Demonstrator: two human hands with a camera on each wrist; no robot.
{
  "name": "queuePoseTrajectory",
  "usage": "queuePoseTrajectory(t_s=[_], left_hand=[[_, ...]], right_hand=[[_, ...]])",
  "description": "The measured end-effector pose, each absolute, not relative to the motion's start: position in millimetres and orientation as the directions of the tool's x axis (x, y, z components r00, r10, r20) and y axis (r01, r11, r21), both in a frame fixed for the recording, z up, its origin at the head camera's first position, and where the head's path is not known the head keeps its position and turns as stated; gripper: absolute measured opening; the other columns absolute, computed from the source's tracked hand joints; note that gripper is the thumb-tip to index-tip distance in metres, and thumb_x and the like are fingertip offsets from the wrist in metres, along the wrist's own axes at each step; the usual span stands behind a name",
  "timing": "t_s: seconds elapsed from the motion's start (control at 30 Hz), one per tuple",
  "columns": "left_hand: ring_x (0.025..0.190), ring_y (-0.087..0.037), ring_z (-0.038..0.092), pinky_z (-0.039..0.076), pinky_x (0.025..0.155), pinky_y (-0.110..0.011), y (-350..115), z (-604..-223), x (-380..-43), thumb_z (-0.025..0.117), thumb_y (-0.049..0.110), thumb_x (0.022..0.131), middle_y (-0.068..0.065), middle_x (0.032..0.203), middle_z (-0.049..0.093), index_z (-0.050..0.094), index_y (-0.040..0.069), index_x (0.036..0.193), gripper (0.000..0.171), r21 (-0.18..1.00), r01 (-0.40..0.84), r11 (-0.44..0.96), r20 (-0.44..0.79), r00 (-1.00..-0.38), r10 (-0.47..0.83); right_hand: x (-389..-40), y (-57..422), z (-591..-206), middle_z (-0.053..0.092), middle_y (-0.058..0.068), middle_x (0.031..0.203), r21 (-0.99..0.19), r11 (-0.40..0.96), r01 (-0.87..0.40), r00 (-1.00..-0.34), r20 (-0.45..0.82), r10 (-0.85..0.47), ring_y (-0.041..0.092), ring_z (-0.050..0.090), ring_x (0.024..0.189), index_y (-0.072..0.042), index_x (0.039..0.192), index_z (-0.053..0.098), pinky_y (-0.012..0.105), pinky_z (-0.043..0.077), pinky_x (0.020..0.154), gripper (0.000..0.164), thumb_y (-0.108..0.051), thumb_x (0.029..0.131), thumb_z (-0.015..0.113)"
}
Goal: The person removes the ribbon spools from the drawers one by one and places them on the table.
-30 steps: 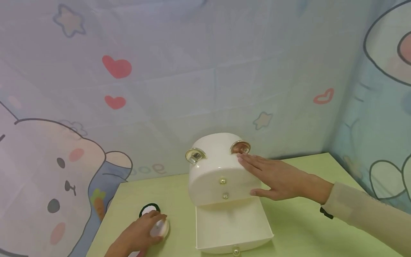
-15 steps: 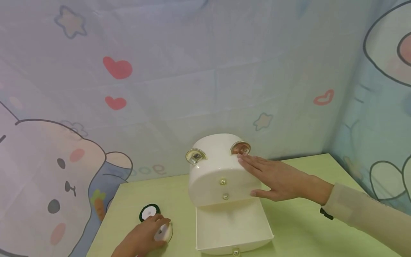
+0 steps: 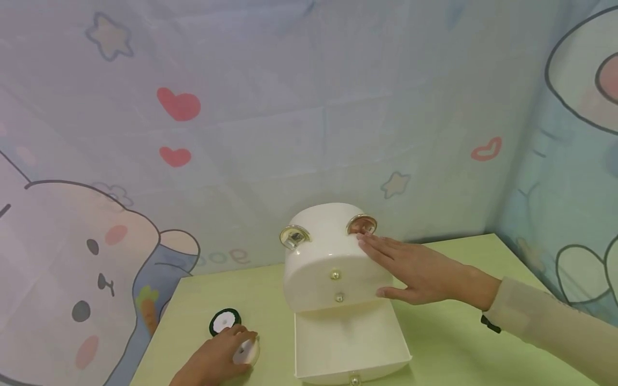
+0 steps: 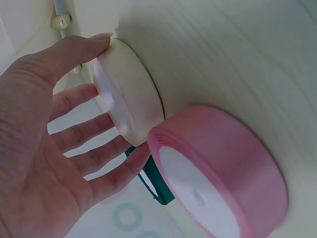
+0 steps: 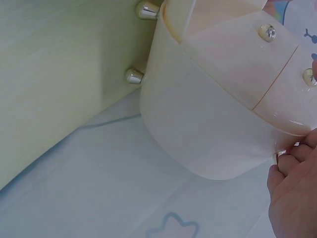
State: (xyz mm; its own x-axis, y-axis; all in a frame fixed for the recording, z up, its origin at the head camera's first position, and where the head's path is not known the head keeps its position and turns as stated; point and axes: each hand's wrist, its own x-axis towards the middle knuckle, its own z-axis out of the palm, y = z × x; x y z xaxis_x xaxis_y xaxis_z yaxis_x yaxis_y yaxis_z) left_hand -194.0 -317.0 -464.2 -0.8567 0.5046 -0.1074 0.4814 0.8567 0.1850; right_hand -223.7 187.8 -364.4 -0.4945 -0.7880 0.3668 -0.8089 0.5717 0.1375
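Observation:
A cream ribbon roll (image 3: pixel 248 351) stands on the table, and my left hand (image 3: pixel 214 355) holds it between thumb and fingers. Beside it in the left wrist view sits a pink ribbon roll (image 4: pixel 230 158). A dark green ribbon roll (image 3: pixel 235 315) with a white core lies just beyond the left hand. My right hand (image 3: pixel 417 271) rests with straight fingers on the upper right side of a white drawer box (image 3: pixel 318 236) with gold-rimmed ears. The box's bottom drawer (image 3: pixel 350 335) is pulled out, and nothing shows inside it.
The light green table (image 3: pixel 260 289) ends at a cloth backdrop (image 3: pixel 270 134) printed with hearts, stars and cartoon animals. Pearl-like knobs (image 3: pixel 335 274) dot the box front. Small feet (image 5: pixel 133 76) hold the box off the table.
My left hand has moved slightly to the right with the cream ribbon roll, uncovering more of the green roll. The right hand has stayed on the box.

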Motion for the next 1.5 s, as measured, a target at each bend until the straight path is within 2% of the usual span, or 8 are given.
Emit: queuePoseTrajectory(t_s=[0.2,0.57,0.83,1.07,1.17,1.27,1.43,1.5], left_hand=[[0.108,-0.025,0.063,0.053,0.068,-0.032,-317.7,-464.3,-193.6,0.085,0.041,0.085,0.000,0.127,0.065,0.067,0.021,0.133,0.056,0.203,0.474,0.857,-0.113,-0.858,0.501],[0.109,-0.029,0.062,0.054,0.069,-0.033,-316.6,-461.0,-189.8,0.085,0.039,0.086,-0.003,0.130,0.065,0.065,0.017,0.136,0.058,0.207,0.489,0.847,-0.104,-0.850,0.516],[0.118,-0.039,0.065,0.060,0.074,-0.052,-303.6,-453.6,-182.2,0.087,0.037,0.083,-0.014,0.135,0.067,0.066,0.012,0.136,0.063,0.152,0.464,0.873,-0.082,-0.874,0.479],[0.107,-0.028,0.070,0.059,0.070,-0.041,-284.7,-435.5,-172.3,0.090,0.043,0.078,-0.005,0.126,0.070,0.069,0.017,0.133,0.064,0.051,0.521,0.852,0.058,-0.853,0.518],[0.104,-0.021,0.070,0.060,0.075,-0.038,-274.4,-426.9,-165.5,0.089,0.049,0.079,0.001,0.121,0.072,0.071,0.020,0.129,0.060,0.023,0.570,0.821,0.146,-0.815,0.561],[0.099,-0.015,0.070,0.059,0.077,-0.034,-262.7,-421.0,-158.6,0.085,0.057,0.081,0.007,0.113,0.072,0.073,0.022,0.123,0.055,-0.023,0.641,0.767,0.279,-0.732,0.621],[0.082,-0.006,0.062,0.048,0.063,-0.017,-242.3,-419.6,-147.6,0.085,0.062,0.078,0.012,0.101,0.069,0.073,0.025,0.112,0.052,-0.134,0.722,0.679,0.470,-0.557,0.684],[0.077,-0.003,0.057,0.044,0.061,-0.014,-234.1,-420.5,-144.9,0.087,0.062,0.075,0.012,0.097,0.067,0.072,0.025,0.109,0.052,-0.179,0.735,0.654,0.514,-0.496,0.699]], right_hand=[[-224.1,187.8,-363.9,0.029,0.015,0.173,0.140,0.569,-0.810,-0.492,0.366,-0.790,0.030,0.041,0.156,-0.002,0.166,0.022,0.043,0.049,0.116,0.091,-0.056,0.103,0.058],[-225.5,187.7,-367.0,0.032,0.017,0.172,0.162,0.555,-0.816,-0.463,0.392,-0.795,0.031,0.043,0.154,0.000,0.165,0.024,0.043,0.050,0.114,0.090,-0.056,0.103,0.058],[-224.6,187.9,-368.0,0.033,0.017,0.171,0.167,0.558,-0.813,-0.463,0.396,-0.793,0.032,0.045,0.153,-0.001,0.165,0.023,0.042,0.051,0.113,0.089,-0.055,0.104,0.057],[-224.6,187.8,-367.1,0.035,0.018,0.170,0.182,0.551,-0.814,-0.447,0.409,-0.796,0.032,0.046,0.152,0.001,0.164,0.025,0.042,0.052,0.112,0.089,-0.054,0.103,0.059],[-224.8,187.9,-367.1,0.034,0.017,0.171,0.178,0.554,-0.813,-0.454,0.402,-0.795,0.031,0.045,0.153,0.000,0.165,0.025,0.042,0.051,0.113,0.090,-0.055,0.103,0.060],[-224.5,187.8,-367.2,0.032,0.016,0.172,0.172,0.558,-0.811,-0.464,0.391,-0.795,0.030,0.044,0.154,0.000,0.165,0.024,0.042,0.051,0.114,0.091,-0.055,0.102,0.060],[-223.9,187.9,-367.5,0.032,0.016,0.172,0.178,0.558,-0.810,-0.463,0.389,-0.796,0.031,0.043,0.154,0.000,0.165,0.024,0.041,0.051,0.114,0.090,-0.056,0.103,0.059],[-224.0,187.9,-367.4,0.032,0.017,0.171,0.185,0.558,-0.809,-0.459,0.393,-0.797,0.031,0.044,0.154,0.000,0.165,0.024,0.041,0.051,0.113,0.090,-0.056,0.103,0.058]])
